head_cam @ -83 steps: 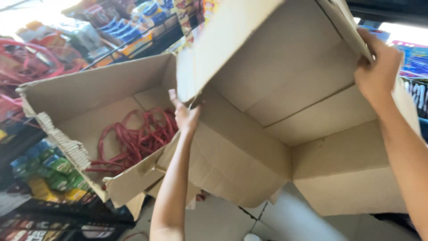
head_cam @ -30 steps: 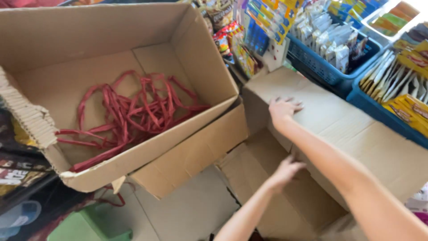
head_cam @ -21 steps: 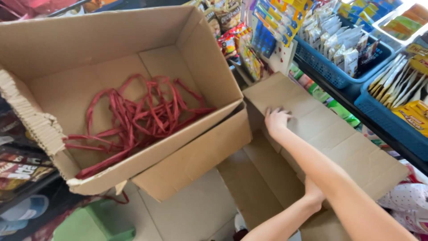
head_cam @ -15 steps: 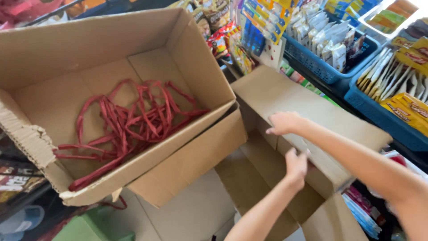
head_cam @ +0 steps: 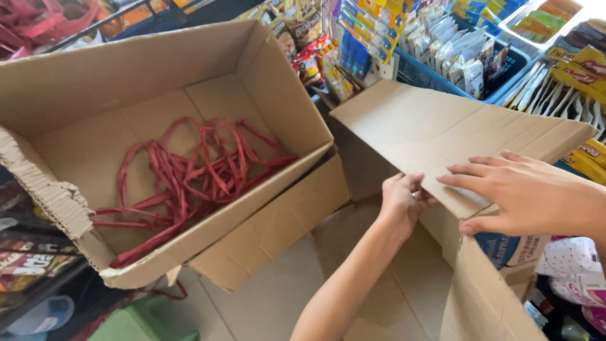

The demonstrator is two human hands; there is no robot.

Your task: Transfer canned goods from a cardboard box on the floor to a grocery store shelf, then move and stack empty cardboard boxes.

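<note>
Left hand (head_cam: 404,205) gripping flat corrugated cardboard flap (head_cam: 442,129), right hand (head_cam: 527,196) pressing it open-palmed, tangled red straps (head_cam: 196,170) nearby

The bare left hand (head_cam: 404,205) comes up from six o'clock on a long, thin forearm; its fingers are curled closed, with the knuckles turned toward twelve o'clock. The bare right hand (head_cam: 527,196) enters from three o'clock, palm down and flat, its fingers straight, spread a little, pointing toward nine o'clock.

I see white sachets (head_cam: 464,53) standing in a blue basket (head_cam: 435,79) at top, yellow packets (head_cam: 584,69) far right (partly cut off), and dark wrappers (head_cam: 28,262) lower left.
</note>
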